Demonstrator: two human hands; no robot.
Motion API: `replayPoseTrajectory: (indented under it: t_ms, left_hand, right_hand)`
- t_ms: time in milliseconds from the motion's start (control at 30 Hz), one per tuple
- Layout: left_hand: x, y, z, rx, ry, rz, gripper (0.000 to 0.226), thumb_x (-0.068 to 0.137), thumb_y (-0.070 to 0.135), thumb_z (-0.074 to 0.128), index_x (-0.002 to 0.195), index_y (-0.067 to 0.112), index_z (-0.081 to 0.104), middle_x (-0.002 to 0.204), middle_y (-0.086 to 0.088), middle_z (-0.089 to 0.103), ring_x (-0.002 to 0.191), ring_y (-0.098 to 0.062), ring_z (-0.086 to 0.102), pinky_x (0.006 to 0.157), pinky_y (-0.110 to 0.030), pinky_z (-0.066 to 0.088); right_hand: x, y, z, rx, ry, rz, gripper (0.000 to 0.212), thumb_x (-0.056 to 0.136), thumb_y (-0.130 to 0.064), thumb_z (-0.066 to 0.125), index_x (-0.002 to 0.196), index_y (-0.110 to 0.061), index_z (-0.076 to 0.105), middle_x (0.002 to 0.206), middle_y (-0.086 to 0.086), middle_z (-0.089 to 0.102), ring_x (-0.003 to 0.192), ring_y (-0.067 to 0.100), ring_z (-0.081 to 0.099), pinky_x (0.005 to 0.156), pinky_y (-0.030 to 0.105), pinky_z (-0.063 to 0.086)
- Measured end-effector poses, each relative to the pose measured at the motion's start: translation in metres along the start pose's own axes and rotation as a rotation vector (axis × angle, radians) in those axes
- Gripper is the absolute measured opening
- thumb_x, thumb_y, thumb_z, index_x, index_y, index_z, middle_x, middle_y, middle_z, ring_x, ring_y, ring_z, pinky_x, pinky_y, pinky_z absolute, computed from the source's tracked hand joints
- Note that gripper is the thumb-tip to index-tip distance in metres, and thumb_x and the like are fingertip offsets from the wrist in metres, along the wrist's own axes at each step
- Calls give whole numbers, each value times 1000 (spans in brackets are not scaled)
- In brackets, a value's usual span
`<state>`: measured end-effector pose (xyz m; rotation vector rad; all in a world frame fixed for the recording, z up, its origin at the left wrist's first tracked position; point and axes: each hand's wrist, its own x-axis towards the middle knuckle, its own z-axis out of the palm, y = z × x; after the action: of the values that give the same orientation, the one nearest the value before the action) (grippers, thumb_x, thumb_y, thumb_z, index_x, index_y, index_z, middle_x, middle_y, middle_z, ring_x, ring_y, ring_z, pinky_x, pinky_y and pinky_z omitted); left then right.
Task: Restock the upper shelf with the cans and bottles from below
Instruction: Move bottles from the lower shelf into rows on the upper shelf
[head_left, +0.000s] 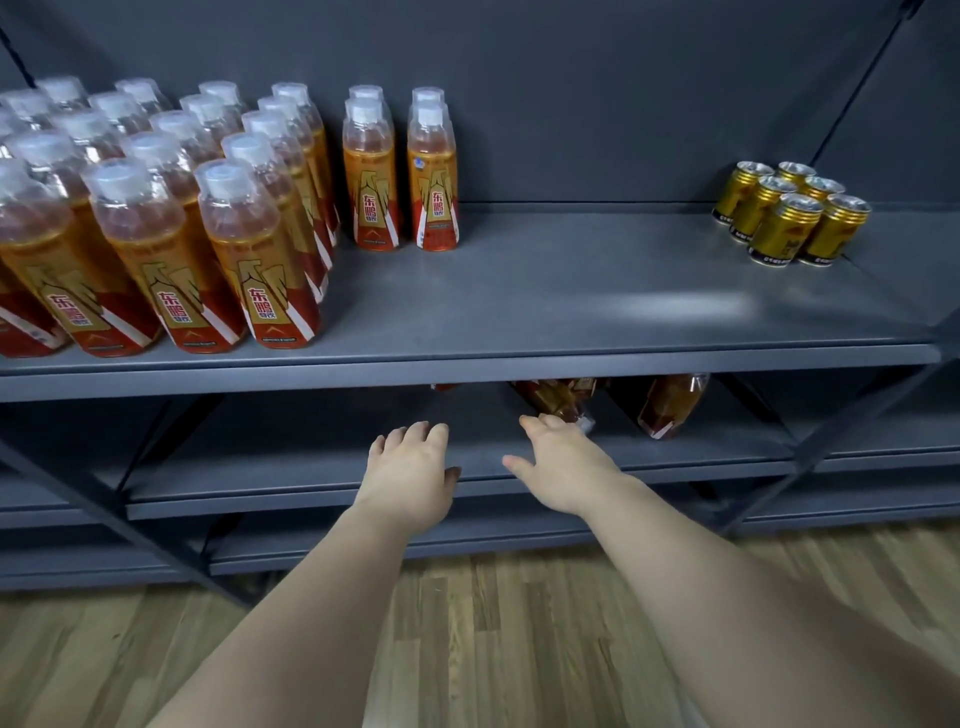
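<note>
- A dark grey rack (571, 104) fills the view and stands on a wood floor (493, 623).
- The upper shelf (571, 291) is stocked at both ends, with a wide bare stretch between.
- A big block of bottles (156, 218) stands upright in rows at the left end. They are amber with white caps and red-and-gold labels.
- The lower shelf (291, 462) is where both arms reach in from below.
- The left hand (410, 467) is palm down over the lower shelf, fingers loosely spread, holding nothing.
- The right hand (561, 462) is also palm down, with fingers stretched forward and thumb out to the side. Its fingertips are right at the base of the near low bottle, but I cannot tell whether they touch it.
- Two short rows of the same bottles stand just right of the block, the left row (370, 171) and the right row (432, 176), each two deep.
- Six gold cans (789, 213) stand clustered at the right end, well apart from the bottles.
- On the lower shelf are the near low bottle (558, 399) and the far low bottle (670, 402) to its right. The upper shelf's front edge hides the tops of both.
</note>
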<state>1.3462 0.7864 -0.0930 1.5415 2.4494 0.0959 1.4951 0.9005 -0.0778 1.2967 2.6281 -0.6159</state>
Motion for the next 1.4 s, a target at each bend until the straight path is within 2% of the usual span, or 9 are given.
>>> replayPoseTrajectory:
  t_ms: [267,400,567,633,833,1033,1267,1400]
  left_hand:
    - [47,-24,43,-2,2,-21,55,102,39,45,150,18,29,155,-4,35,141,-29,32,119,-43,21]
    - [81,-49,79,1,27,-20,56,101,37,47,150,17,30,152,-6,37,139,-31,34,118,-45,23]
    - [120,-77,113,31,82,-47,55,101,41,46,149,20,31,144,-8,46,129,-34,43,110,-45,34]
    - [136,-89,125,39,132,-55,55,101,41,47,149,19,32,146,-9,43,132,-34,41,110,-44,34]
    - [192,-128,138,65,259,-76,55,101,40,47,148,17,31,149,-7,39,135,-31,36,112,-43,29]
    - [231,-152,153,57,377,-69,48,99,37,52,141,17,40,142,-8,45,133,-34,39,114,-49,30]
    - [272,-165,161,166,478,-45,61,97,36,55,149,18,29,155,-13,30,141,-34,28,118,-51,22]
    - [289,-170,158,251,505,-72,68,96,31,58,152,21,22,161,-14,19,148,-37,14,122,-54,9]
  right_hand:
    - [59,6,39,2,-37,-15,69,102,-49,46,159,-20,18,164,4,20,149,27,21,119,43,27]
    - [103,5,71,-16,-14,-29,67,102,-49,45,157,-18,23,159,9,29,144,30,29,115,42,30]
    - [156,4,107,-12,25,-47,66,102,-52,44,156,-19,26,155,14,37,141,35,36,112,43,37]
    - [180,3,119,0,43,-58,67,102,-53,44,156,-18,27,156,13,38,141,33,37,111,40,38]
    - [252,-3,141,88,241,-93,71,99,-53,50,156,-20,23,158,8,32,144,30,32,112,42,37]
    - [300,-10,154,361,478,-132,60,94,-46,63,136,-10,41,135,14,51,127,35,48,103,44,44]
    - [323,-25,151,335,655,-95,79,88,-53,68,142,-6,34,142,16,40,132,36,42,101,43,42]
    - [334,-34,150,319,678,-58,87,83,-60,70,141,-6,33,142,14,38,130,35,44,97,41,45]
